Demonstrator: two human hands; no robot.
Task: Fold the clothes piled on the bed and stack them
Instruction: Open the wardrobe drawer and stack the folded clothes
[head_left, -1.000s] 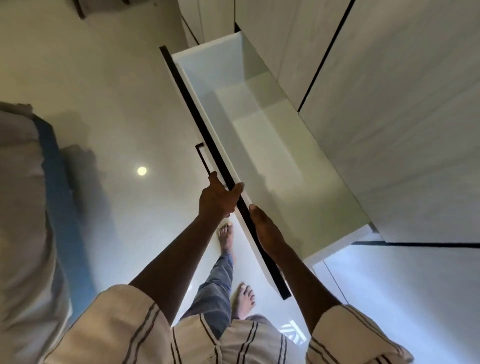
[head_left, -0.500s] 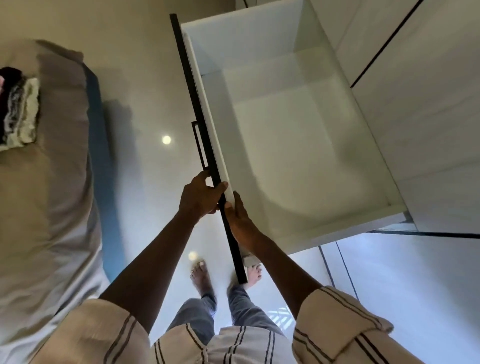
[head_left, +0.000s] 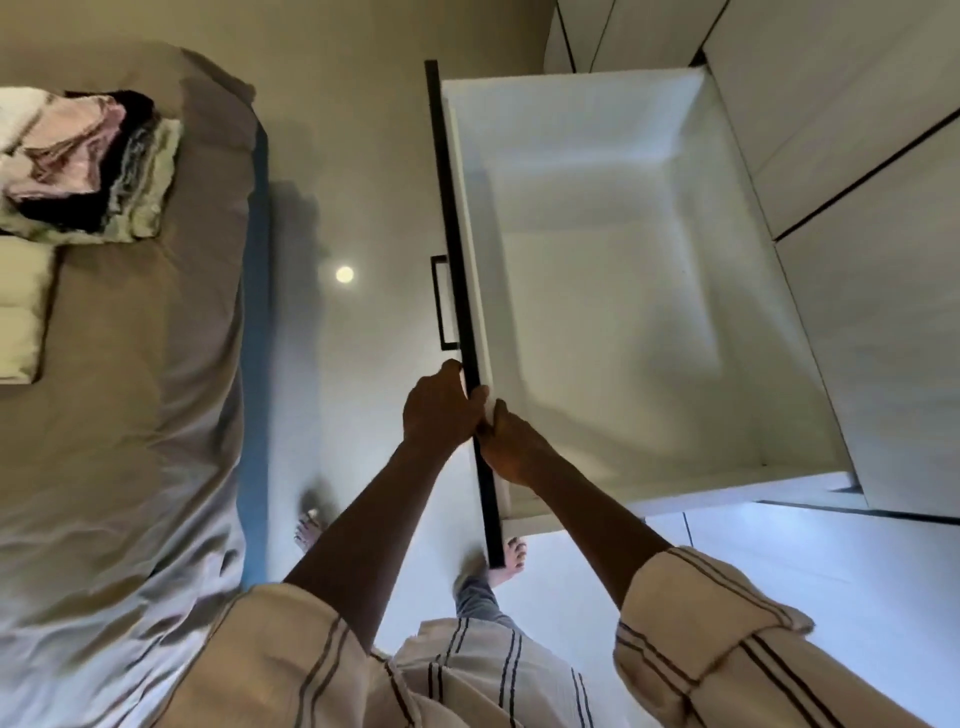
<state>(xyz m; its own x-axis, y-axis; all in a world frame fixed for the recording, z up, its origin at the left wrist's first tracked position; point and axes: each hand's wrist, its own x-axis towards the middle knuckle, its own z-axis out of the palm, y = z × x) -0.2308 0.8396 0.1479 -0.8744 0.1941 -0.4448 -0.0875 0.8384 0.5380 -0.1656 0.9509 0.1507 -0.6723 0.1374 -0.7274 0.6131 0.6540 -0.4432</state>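
A stack of folded clothes in white, pink, black and pale green lies on the bed at the upper left. A white drawer with a black front edge stands pulled out of the wardrobe, with nothing inside. My left hand grips the black front edge from the outside. My right hand holds the same edge from the inside, just below the left. Both hands are far from the clothes.
The bed has a grey-brown sheet and a blue side panel. A pale folded cloth or pillow lies below the stack. White wardrobe fronts fill the right. Glossy floor runs between bed and drawer; my bare feet stand below.
The drawer has slid further out while both hands kept hold of its front edge. The view swung left, bringing the bed and the clothes stack into sight.
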